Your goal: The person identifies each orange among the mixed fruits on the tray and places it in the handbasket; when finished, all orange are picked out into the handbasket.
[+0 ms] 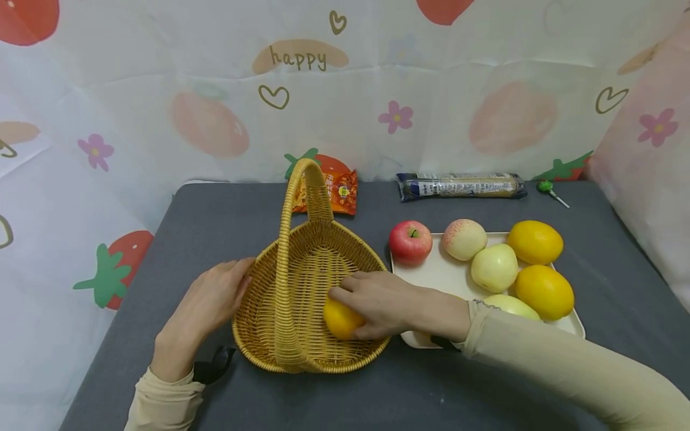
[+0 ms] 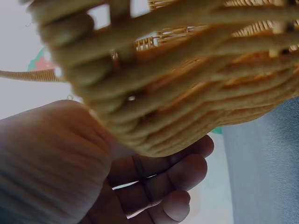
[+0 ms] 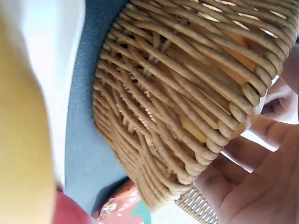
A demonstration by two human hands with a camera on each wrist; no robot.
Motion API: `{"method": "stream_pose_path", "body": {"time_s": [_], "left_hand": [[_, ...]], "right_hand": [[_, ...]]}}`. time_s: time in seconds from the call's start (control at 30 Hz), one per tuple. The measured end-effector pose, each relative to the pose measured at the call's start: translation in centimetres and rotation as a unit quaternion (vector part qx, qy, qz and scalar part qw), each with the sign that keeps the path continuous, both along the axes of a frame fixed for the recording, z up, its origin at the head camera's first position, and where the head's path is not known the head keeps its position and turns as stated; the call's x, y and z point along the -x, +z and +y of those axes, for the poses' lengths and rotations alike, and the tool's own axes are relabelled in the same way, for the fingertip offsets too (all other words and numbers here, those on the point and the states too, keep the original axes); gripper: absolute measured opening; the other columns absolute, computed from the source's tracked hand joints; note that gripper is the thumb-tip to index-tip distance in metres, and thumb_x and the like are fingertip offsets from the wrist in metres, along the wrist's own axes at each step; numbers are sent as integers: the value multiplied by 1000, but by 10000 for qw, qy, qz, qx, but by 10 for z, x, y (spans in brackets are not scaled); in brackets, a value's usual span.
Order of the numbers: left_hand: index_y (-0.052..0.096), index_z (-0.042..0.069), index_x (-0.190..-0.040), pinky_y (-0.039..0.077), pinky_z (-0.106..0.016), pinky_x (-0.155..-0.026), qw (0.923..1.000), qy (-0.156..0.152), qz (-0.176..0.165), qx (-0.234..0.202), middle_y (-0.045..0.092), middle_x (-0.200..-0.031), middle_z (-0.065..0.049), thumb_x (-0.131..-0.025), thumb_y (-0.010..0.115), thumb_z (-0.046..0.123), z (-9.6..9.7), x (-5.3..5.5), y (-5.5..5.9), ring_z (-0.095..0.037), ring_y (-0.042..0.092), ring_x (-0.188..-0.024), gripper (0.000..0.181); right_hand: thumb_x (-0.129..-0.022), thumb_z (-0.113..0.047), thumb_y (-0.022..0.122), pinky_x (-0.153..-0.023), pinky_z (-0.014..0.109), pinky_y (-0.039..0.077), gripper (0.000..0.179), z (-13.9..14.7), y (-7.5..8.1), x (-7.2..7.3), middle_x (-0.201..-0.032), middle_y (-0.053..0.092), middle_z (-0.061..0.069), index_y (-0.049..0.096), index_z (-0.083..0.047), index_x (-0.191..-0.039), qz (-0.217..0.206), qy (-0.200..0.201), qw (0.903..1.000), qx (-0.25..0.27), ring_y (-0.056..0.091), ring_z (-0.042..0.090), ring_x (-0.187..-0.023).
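A wicker basket (image 1: 318, 257) with a tall arched handle stands on the table in front of me. My left hand (image 1: 215, 296) holds its left rim, the thumb at the inner side; in the left wrist view several bent fingers (image 2: 187, 172) show beyond the weave (image 2: 187, 84). Inside the basket, at its right side, my right hand (image 1: 380, 302) grips a yellow lemon (image 1: 341, 320) from above, close over the woven bottom. From the right wrist, the basket wall (image 3: 177, 84) covers most of the lemon, and part of the hand (image 3: 266, 172) shows past the rim.
Right of the basket, a cream tray (image 1: 431, 272) bears a red apple (image 1: 411, 242), a peach (image 1: 464, 239), pale green fruit (image 1: 494, 267) and yellow lemons (image 1: 544, 292). Behind lie an orange snack bag (image 1: 342, 191), a long wrapped pack (image 1: 460, 186) and a green lollipop (image 1: 545, 186).
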State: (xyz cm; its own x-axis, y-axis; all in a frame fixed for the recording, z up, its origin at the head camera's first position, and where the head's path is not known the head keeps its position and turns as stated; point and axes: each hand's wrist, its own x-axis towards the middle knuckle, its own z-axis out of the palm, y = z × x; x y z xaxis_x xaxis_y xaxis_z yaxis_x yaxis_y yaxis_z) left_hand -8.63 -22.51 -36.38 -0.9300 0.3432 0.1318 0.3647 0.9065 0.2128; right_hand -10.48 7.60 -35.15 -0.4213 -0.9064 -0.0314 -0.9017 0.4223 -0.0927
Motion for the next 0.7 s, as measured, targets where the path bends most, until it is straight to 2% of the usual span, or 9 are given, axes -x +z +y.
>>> {"method": "stream_pose_path", "body": {"time_s": [0.27, 0.7], "left_hand": [[61, -2, -123, 56, -50, -82, 10000, 14, -46, -10, 71, -102, -16, -96, 57, 8, -1, 0, 0, -32, 69, -91, 29], [60, -2, -123, 56, -50, -81, 10000, 2, -38, -15, 71, -101, -16, -97, 56, 9, -1, 0, -2, -32, 68, -90, 28]], "right_hand": [[-81, -44, 76, -81, 32, 53, 61, -6, 1, 0, -111, 62, 3, 51, -15, -128, -56, -54, 9996, -281, 60, 18, -95], [-81, -39, 76, -81, 33, 54, 61, -3, 6, -1, -112, 62, 5, 53, -15, -132, 100, 20, 9994, -333, 61, 20, -97]]}}
